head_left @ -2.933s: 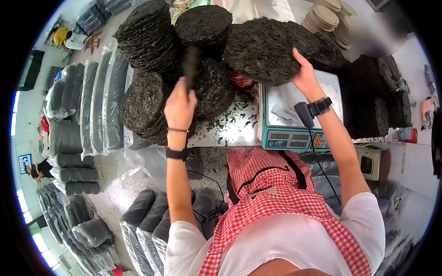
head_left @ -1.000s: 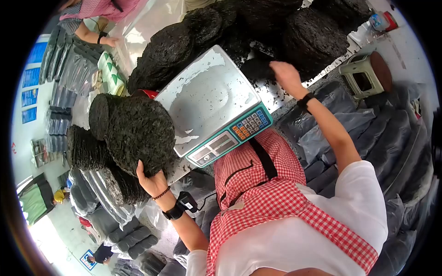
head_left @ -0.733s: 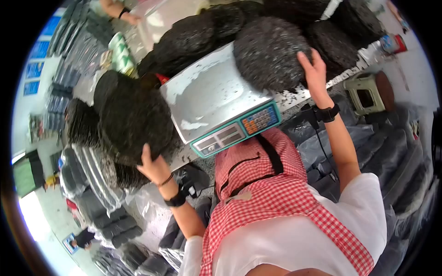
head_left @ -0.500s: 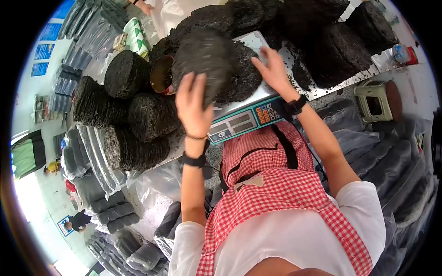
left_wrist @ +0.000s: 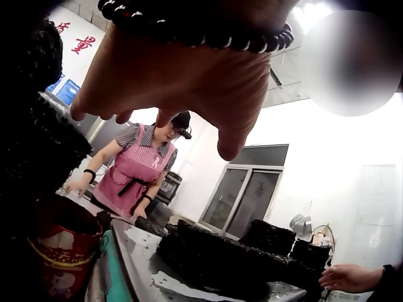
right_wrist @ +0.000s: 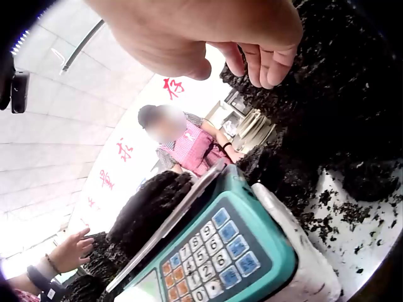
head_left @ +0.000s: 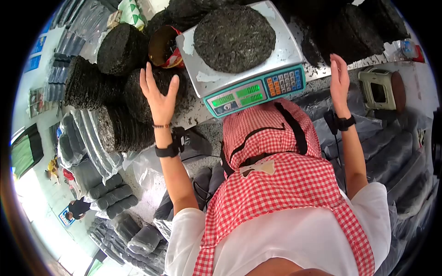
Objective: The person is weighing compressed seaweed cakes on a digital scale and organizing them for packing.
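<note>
Moved: half a second ago the left grip [head_left: 159,99] lay on a disc above the scale and the right grip [head_left: 338,79] touched the far side of the pile. Now both are drawn back and apart, and the pile lies alone.
Left grip: released, with the palm forward and the fingers spread. It holds nothing, and the left wrist view [left_wrist: 182,69] shows the same.
Right grip: released, with the fingers straight and together and the palm turned inward. It holds nothing. In the right wrist view [right_wrist: 208,31] it hangs just above the keypad.
Pile: a flat stack of dark green-black round dried seaweed discs [head_left: 235,37] lies on the scale pan, ahead of both grips and between them, and neither grip touches it.
Scale: a teal electronic scale with a steel pan [head_left: 287,55] stands between the two grips. Its green lit displays and coloured keypad face the person.
Tin: a red round tin [head_left: 163,43] stands ahead of the left grip, just beside the left edge of the scale.
Stacks: tall stacks of the same dark discs [head_left: 99,50] stand ahead and to the left of the left grip, and one is close behind its fingers.
Counter: a steel counter with dark crumbs [head_left: 195,115] lies just right of the left grip.
Stool: a pale green plastic stool [head_left: 377,89] stands right of the right grip.
Other person: a person in a pink apron [left_wrist: 135,173] stands far ahead of the left grip, behind the counter.
</note>
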